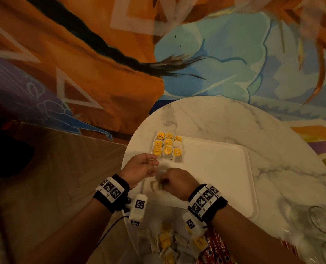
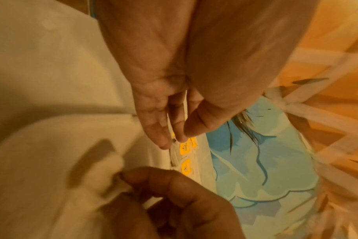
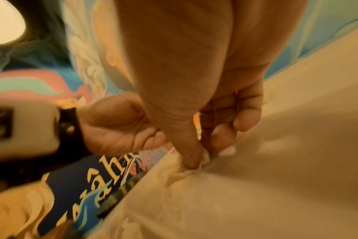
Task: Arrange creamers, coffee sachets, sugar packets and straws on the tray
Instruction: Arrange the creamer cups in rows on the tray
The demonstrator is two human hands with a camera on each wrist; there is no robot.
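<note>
A round marble table (image 1: 234, 119) is seen against a large painted floor (image 1: 82, 54) of orange and blue. On the table a white rectangular tray (image 1: 225, 178) is laid, and its far left corner is filled by a three-by-three block of yellow-labelled sachets (image 1: 168, 146), one marked TEA. At the near edge of the table a loose heap of similar yellow and white packets (image 1: 168, 242) is spread, with red sachets (image 1: 217, 250) just right of it and clear glasses (image 1: 318, 219) at the near right. Both hands are held over the near left part of the tray, just nearer than the block. The left hand (image 1: 141, 167) is kept with fingers nearly straight, and a thin white packet (image 2: 185, 103) is pinched between its thumb and fingers. The right hand (image 1: 177, 181) is curled, and a small crumpled white packet (image 3: 204, 157) is gripped by its thumb and fingertips against the tray; its contents cannot be read through the blur.
</note>
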